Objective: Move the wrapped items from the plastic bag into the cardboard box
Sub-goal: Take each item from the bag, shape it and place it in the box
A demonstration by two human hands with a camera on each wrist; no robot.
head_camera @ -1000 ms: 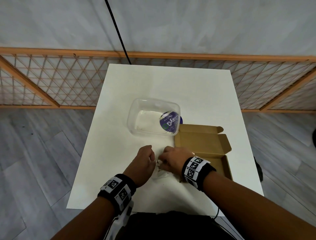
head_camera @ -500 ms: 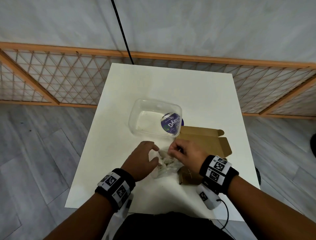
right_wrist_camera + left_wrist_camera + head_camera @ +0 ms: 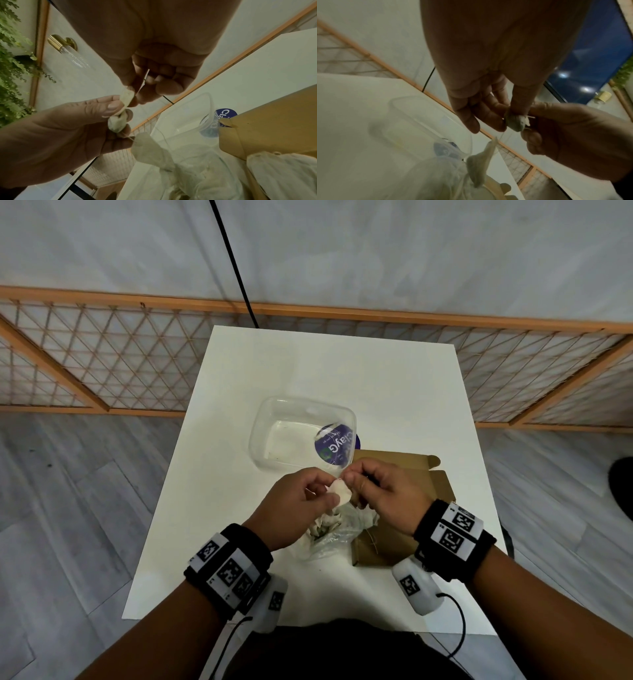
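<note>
A small white wrapped item is held above the clear plastic bag. My left hand pinches its lower part between thumb and fingers. My right hand pinches its upper end, and a thin string runs past those fingers. A second wrapped item hangs just below, over the bag's mouth, which holds more white pieces. The open brown cardboard box lies on the table right of the bag, partly hidden under my right wrist, its lid folded back.
A clear plastic tub stands behind my hands on the white table, with a round purple label at its right end. A wooden lattice fence runs behind the table. A black cable hangs down the wall.
Both hands rose from the bag on the table and moved away from me. They now hold one wrapped item lifted out above the bag.
</note>
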